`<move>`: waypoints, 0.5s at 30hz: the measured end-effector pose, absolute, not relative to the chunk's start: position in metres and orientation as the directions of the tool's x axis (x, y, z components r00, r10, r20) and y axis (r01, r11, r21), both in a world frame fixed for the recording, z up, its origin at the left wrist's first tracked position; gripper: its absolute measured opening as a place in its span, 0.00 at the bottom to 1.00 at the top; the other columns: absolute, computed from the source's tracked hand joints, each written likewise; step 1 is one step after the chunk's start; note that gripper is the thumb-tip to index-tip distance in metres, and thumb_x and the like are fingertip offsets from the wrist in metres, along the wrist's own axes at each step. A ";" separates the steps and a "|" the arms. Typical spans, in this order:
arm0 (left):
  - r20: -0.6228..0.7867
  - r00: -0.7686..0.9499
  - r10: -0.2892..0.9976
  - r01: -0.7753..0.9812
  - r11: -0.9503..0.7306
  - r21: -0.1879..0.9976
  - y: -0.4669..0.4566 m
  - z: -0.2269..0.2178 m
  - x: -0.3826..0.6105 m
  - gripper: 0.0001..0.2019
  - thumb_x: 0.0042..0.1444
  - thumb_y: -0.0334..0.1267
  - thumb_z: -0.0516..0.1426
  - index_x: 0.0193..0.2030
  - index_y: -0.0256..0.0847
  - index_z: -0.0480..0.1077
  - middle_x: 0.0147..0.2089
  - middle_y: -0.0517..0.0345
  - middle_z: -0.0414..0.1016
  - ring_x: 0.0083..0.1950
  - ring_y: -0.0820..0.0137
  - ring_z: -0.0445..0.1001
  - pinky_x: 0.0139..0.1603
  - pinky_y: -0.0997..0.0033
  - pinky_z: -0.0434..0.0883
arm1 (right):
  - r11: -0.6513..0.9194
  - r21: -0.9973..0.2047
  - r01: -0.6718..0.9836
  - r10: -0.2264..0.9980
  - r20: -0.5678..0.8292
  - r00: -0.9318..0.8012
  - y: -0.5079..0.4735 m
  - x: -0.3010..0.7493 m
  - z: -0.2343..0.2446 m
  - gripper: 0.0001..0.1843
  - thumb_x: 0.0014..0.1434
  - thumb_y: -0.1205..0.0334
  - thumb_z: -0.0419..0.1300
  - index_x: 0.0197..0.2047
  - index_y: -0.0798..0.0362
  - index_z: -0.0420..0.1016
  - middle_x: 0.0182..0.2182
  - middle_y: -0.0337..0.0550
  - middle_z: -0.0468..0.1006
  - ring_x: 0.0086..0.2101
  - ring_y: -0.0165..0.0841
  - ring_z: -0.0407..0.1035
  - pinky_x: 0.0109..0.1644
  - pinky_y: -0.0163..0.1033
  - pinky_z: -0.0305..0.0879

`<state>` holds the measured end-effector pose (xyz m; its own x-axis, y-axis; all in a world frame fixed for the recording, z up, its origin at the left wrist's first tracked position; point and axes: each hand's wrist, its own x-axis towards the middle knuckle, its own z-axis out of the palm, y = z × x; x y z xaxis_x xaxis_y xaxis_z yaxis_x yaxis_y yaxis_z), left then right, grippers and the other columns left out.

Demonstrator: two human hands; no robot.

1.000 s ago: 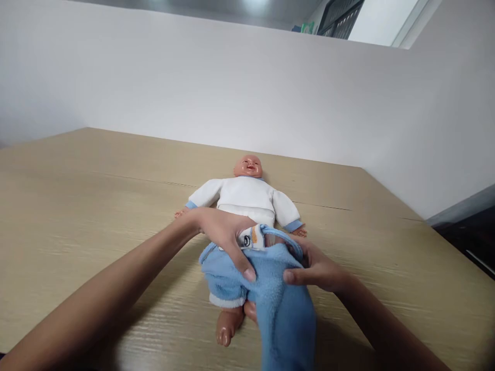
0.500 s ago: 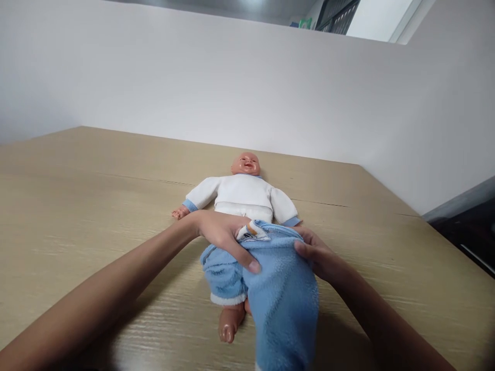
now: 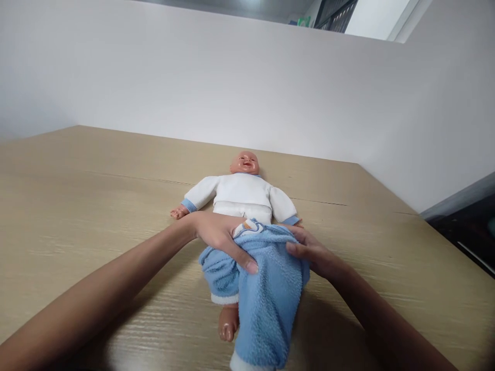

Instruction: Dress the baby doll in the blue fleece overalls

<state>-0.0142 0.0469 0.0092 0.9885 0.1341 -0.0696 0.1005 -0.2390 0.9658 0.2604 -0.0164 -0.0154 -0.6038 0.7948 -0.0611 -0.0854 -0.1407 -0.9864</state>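
Note:
On its back on the table lies a baby doll in a white sweater with blue cuffs. Blue fleecy pants with white hems cover its lower body. One bare foot shows below the left pant leg; the other foot is hidden by the right pant leg, which hangs toward me. My left hand is closed on the waistband, thumb on the outside and fingers hidden behind the fabric. At the other side of the waist, my right hand pinches the pants' edge, its fingertips partly covered.
A wooden table stretches out on both sides, with a seam across it. Behind it rises a white wall. A dark object stands beyond the table's right edge.
The right pant leg has swung left and drawn up a little, so its white hem now shows. My right hand has shifted slightly left with the waistband; my left hand stays in place.

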 end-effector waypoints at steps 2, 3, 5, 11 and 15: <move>-0.103 0.987 0.121 0.128 -0.220 0.967 0.047 0.008 -0.015 0.21 0.62 0.53 0.73 0.54 0.43 0.84 0.58 0.54 0.88 0.59 0.57 0.86 0.64 0.63 0.81 | -0.156 -0.969 -0.190 0.849 -0.033 -0.528 -0.014 0.262 -0.016 0.25 0.56 0.42 0.80 0.40 0.51 0.77 0.30 0.34 0.73 0.29 0.29 0.64 0.33 0.32 0.62; -0.116 0.986 0.123 0.141 -0.218 0.966 0.047 0.008 -0.015 0.21 0.61 0.53 0.73 0.54 0.42 0.83 0.57 0.53 0.88 0.57 0.57 0.86 0.63 0.63 0.82 | -0.158 -0.962 -0.221 0.865 -0.026 -0.501 -0.013 0.262 -0.016 0.25 0.56 0.42 0.80 0.38 0.51 0.76 0.29 0.34 0.72 0.28 0.28 0.63 0.32 0.32 0.61; -0.109 0.985 0.136 0.139 -0.231 0.963 0.045 0.009 -0.014 0.22 0.61 0.55 0.73 0.54 0.41 0.83 0.56 0.52 0.88 0.58 0.56 0.86 0.63 0.62 0.82 | -0.167 -0.960 -0.224 0.869 -0.036 -0.494 -0.013 0.263 -0.016 0.25 0.56 0.43 0.80 0.38 0.51 0.75 0.30 0.34 0.73 0.28 0.29 0.64 0.32 0.32 0.62; 0.026 0.979 0.200 0.032 -0.281 0.959 0.040 0.017 -0.009 0.22 0.67 0.52 0.68 0.62 0.43 0.82 0.58 0.54 0.88 0.68 0.56 0.80 0.78 0.58 0.70 | -0.160 -0.987 0.007 0.667 -0.113 -0.736 -0.022 0.262 -0.013 0.37 0.55 0.42 0.81 0.61 0.50 0.80 0.48 0.42 0.84 0.49 0.39 0.78 0.53 0.40 0.74; 0.026 0.983 0.182 0.022 -0.258 0.966 0.040 0.015 -0.010 0.19 0.67 0.48 0.69 0.61 0.44 0.83 0.58 0.54 0.88 0.69 0.56 0.80 0.79 0.58 0.69 | -0.155 -0.983 0.095 0.582 -0.169 -0.796 -0.031 0.262 -0.013 0.38 0.54 0.43 0.82 0.62 0.51 0.82 0.47 0.42 0.86 0.45 0.38 0.79 0.52 0.41 0.76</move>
<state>-0.0102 0.0400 0.0149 0.9830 0.1818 0.0258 0.0224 -0.2584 0.9658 0.2616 -0.0314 -0.0125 -0.7956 0.5819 -0.1687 0.0950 -0.1552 -0.9833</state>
